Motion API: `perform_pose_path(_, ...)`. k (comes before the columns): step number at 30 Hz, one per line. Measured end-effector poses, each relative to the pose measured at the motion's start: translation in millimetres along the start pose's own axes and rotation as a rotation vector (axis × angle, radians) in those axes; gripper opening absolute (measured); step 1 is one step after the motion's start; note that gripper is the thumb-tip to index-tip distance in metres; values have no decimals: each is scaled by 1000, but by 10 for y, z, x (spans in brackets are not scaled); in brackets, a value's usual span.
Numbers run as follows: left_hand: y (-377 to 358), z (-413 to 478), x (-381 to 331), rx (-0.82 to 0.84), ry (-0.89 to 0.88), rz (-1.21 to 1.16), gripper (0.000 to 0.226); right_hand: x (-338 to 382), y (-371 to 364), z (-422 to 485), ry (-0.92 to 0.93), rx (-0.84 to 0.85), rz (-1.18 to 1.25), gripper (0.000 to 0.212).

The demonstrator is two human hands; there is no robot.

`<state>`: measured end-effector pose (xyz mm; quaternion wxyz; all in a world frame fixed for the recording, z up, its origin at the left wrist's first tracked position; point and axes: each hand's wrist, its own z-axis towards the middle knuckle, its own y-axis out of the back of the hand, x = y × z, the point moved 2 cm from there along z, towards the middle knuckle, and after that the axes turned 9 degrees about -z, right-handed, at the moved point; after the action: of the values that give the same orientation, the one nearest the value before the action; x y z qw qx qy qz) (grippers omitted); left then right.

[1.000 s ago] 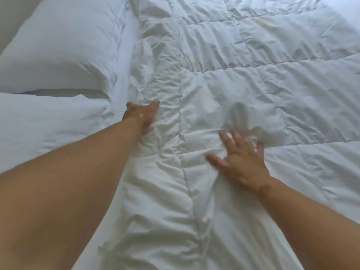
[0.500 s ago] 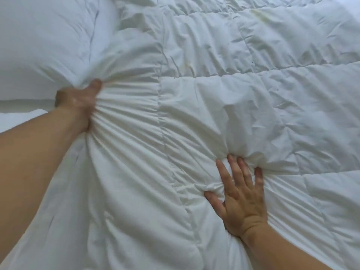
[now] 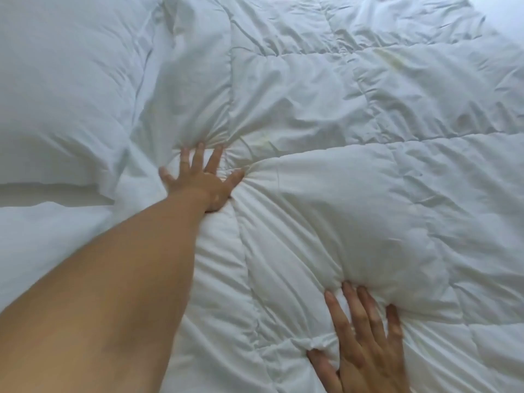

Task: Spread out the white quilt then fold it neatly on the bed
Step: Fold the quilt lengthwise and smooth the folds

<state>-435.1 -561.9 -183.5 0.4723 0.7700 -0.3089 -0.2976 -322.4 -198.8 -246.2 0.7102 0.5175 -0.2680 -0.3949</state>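
Two white pillows to my left: upper pillow point(image 3: 65, 89) plump, lower pillow point(image 3: 42, 239) below it, dark gap between, possibly headboard or wall.

I see the bed point(image 3: 124, 194) almost wholly covered in white. The white quilt point(image 3: 354, 194) lies spread over most of it, from the near edge to the far side, its stitched squares puffed and creased. Along the left lie two white pillows: the far pillow point(image 3: 62, 89) and the near pillow point(image 3: 48, 242), with a shadowed gap between them. The quilt's left edge rests against the far pillow, overlapping its side.
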Motion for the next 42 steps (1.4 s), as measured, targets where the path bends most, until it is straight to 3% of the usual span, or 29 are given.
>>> perform_pose_path(3, -18, 71, -19, 58, 120, 24, 89, -58, -2, 35, 5, 20, 52, 87)
perform_pose_path(6, 22, -180, -239, 93, 94, 68, 83, -105, 14, 58, 20, 117, 77, 86)
perform_pose_path(13, -870, -1964, -295, 39, -299, 107, 79, -136, 107, 70, -20, 231, 83, 81)
perform_pose_path(16, -1222, -2729, 59, -22, -343, 108, 79, -95, 209, 35, -20, 291, 40, 83)
perform_pose_path(21, -1538, -3855, 774, 7, -199, -88, 79, 294, 601, -376, -85, 554, 89, 94)
perform_pose_path(25, -1749, -4907, 1120, 31, 40, -283, 106, 881, 1208, -1601, 62, 581, 265, 100)
perform_pose_path(29, -1857, -5740, 1163, 0, 257, -356, 123, 1090, 1571, -2667, 192, 596, 276, 85)
perform_pose_path(32, -1870, -6073, 1083, 76, 444, -369, 113, 1086, 1678, -2911, 231, 571, 270, 79)
perform_pose_path(36, -2060, -6484, 780, 103, 481, -404, 84, 1019, 1817, -3198, 266, 635, 345, 76)
perform_pose_path(39, -1977, -6617, 1042, -14, 197, -194, 45, 956, 2069, -3367, 302, 688, 365, 73)
perform_pose_path(42, -1956, -6611, 1727, 41, 40, -6, 33, 748, 2333, -3654, 383, 668, 318, 71)
